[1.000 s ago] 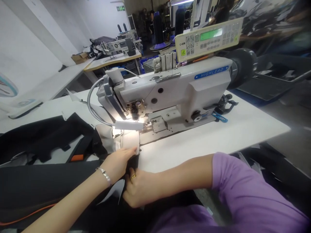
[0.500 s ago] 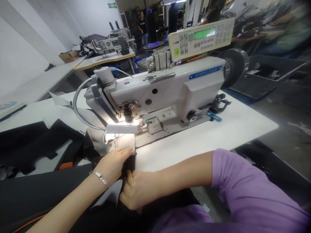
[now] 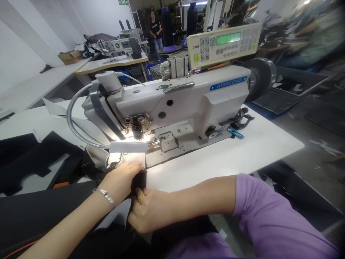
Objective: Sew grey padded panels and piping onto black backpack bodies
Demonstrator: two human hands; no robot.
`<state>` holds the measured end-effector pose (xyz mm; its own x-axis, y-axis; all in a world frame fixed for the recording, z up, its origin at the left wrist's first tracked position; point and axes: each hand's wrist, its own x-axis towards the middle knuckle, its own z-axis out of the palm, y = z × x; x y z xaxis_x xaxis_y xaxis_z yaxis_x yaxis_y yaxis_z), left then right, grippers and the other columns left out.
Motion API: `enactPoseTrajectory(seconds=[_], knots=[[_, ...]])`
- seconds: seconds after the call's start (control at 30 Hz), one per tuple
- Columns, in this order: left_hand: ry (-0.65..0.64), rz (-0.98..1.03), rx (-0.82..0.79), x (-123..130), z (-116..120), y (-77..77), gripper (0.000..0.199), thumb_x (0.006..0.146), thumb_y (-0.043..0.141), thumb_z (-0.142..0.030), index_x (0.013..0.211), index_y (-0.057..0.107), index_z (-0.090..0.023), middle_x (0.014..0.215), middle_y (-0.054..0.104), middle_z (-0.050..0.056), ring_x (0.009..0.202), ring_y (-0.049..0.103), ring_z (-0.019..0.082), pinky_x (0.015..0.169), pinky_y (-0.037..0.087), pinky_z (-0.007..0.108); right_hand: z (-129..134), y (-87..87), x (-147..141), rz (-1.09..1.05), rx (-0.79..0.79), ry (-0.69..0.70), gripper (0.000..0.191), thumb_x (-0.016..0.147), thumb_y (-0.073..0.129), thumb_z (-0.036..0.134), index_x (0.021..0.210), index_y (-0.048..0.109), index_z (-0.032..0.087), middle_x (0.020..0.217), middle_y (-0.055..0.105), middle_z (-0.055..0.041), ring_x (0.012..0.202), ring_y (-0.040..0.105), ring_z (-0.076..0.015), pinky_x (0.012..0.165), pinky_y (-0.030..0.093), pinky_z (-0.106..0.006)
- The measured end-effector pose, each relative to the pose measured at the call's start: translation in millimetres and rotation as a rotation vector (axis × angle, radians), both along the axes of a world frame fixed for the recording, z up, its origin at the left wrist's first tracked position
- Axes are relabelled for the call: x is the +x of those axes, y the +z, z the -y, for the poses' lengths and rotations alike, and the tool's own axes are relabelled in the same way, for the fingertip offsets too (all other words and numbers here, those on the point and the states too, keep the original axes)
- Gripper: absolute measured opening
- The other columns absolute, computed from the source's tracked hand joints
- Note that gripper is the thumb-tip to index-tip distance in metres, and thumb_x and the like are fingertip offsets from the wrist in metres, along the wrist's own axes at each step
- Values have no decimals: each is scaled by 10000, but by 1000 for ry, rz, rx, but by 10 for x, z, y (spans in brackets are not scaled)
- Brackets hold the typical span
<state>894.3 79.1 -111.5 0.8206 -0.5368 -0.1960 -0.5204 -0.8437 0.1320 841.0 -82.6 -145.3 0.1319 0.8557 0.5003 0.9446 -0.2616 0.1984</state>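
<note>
Fingers stretched flat, my left hand (image 3: 120, 180) presses on the fabric in front of the sewing machine (image 3: 183, 97). Its fingertips touch a pale piece (image 3: 134, 159) under the lit sewing head. Closer to me, my right hand (image 3: 149, 210) is closed on the edge of the black fabric (image 3: 139, 181), thumb and fingers folded in. A thin orange edge shows beside the left fingertips. The lamp (image 3: 128, 146) hides the needle and the presser foot. More of the black fabric hangs over the table's front edge into my lap.
Dark fabric pieces (image 3: 24, 154) lie on the left of the white table (image 3: 215, 162). A blue thread snipper (image 3: 236, 133) rests by the machine's base at the right. Behind stand thread cones (image 3: 167, 30), another sewing machine (image 3: 117, 46) and a person (image 3: 155, 30).
The machine and both hands sit slightly further left and the machine's head end lower in view. The orange edge near my left fingertips has come into sight. Both hands keep nearly the same pose.
</note>
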Motion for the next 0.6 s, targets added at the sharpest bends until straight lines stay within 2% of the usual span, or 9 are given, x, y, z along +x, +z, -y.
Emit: enactPoseTrajectory(seconds=[0.1, 0.17, 0.23, 0.3, 0.33, 0.4, 0.5, 0.6], knots=[[-31, 11, 7, -4, 67, 58, 609, 662, 361, 51, 1172, 585, -197, 1263, 581, 56, 1091, 545, 229, 926, 447, 379, 27, 30, 24, -95, -38, 10, 167, 792, 442, 121, 647, 514, 163, 593, 557, -48, 556, 558, -189, 495, 387, -288], [-88, 39, -6, -15, 110, 135, 523, 681, 403, 7, 1129, 607, -169, 1205, 609, 87, 1066, 545, 251, 933, 428, 417, 62, 81, 49, -170, -66, -13, 167, 812, 444, 148, 674, 537, 160, 659, 554, -58, 598, 542, -186, 505, 387, -287], [-142, 86, -44, -12, 127, 224, 409, 703, 460, -77, 1061, 635, -169, 1133, 635, 93, 1118, 502, 291, 992, 359, 489, 106, 141, 90, -213, -81, -110, 137, 817, 476, 211, 755, 580, 149, 788, 564, -103, 729, 547, -217, 653, 451, -366], [-165, 90, -108, 24, 111, 295, 323, 725, 474, -154, 990, 652, -197, 1079, 645, 66, 1141, 475, 295, 1017, 315, 517, 145, 182, 150, -251, -57, -239, 210, 788, 545, 298, 904, 606, 134, 983, 542, -172, 950, 511, -295, 856, 407, -503], [-164, 64, -150, 55, 93, 316, 306, 741, 452, -166, 967, 653, -207, 1061, 644, 51, 1116, 488, 273, 1009, 334, 491, 158, 189, 186, -281, -36, -282, 304, 767, 576, 339, 986, 599, 130, 1091, 502, -202, 1056, 457, -332, 920, 356, -547], [-113, 44, -224, 135, 54, 322, 331, 781, 369, -144, 954, 646, -195, 1030, 639, 45, 1018, 531, 221, 955, 401, 411, 171, 174, 261, -369, 1, -297, 420, 737, 611, 392, 1064, 574, 132, 1225, 410, -217, 1149, 373, -353, 953, 341, -538], [43, 184, -233, 245, 30, 261, 389, 815, 295, -84, 1024, 621, -120, 1059, 629, 94, 1016, 543, 220, 977, 400, 389, 161, 116, 346, -453, -35, -246, 390, 744, 592, 417, 1005, 577, 127, 1105, 451, -185, 1074, 415, -310, 889, 419, -458], [133, 263, -147, 317, 50, 169, 377, 855, 311, -89, 1105, 594, -74, 1143, 601, 148, 1100, 519, 252, 1025, 360, 386, 144, 88, 372, -420, -96, -224, 374, 755, 569, 380, 1009, 582, 106, 968, 491, -158, 1053, 438, -314, 896, 430, -452]])
